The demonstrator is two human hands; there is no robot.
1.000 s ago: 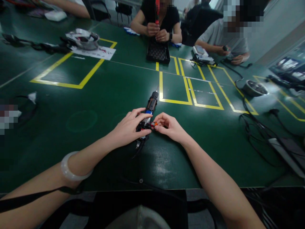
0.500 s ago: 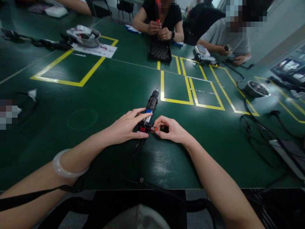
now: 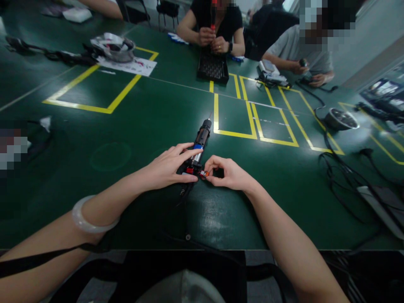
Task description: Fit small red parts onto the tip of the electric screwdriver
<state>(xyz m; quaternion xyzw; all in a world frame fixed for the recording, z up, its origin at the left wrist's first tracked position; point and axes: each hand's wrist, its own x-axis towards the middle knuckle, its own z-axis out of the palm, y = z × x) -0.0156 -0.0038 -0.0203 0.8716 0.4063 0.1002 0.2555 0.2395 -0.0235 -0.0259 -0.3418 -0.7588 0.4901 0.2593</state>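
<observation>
A slim electric screwdriver lies on the green table, its thin bit pointing away from me. Its inner parts show: a black nose, a silver motor with a blue band, and red pieces at the near end. Across that near half, my left hand grips it, with fingers over the motor and the thumb by the rear. Between thumb and fingertips, my right hand pinches a small red and orange part close beside the screwdriver's rear. Whether this part is joined to the screwdriver, I cannot tell. Dark wires trail toward me.
Yellow tape outlines mark the table. A metal bowl stands on paper at the far left, another round metal dish at right. Black cables lie on the right. Across the table, a co-worker's hands are above a black tray.
The small red and orange part in my right hand has tilted and shifted slightly toward me. My left hand stays in place on the screwdriver. The view has shifted slightly.
</observation>
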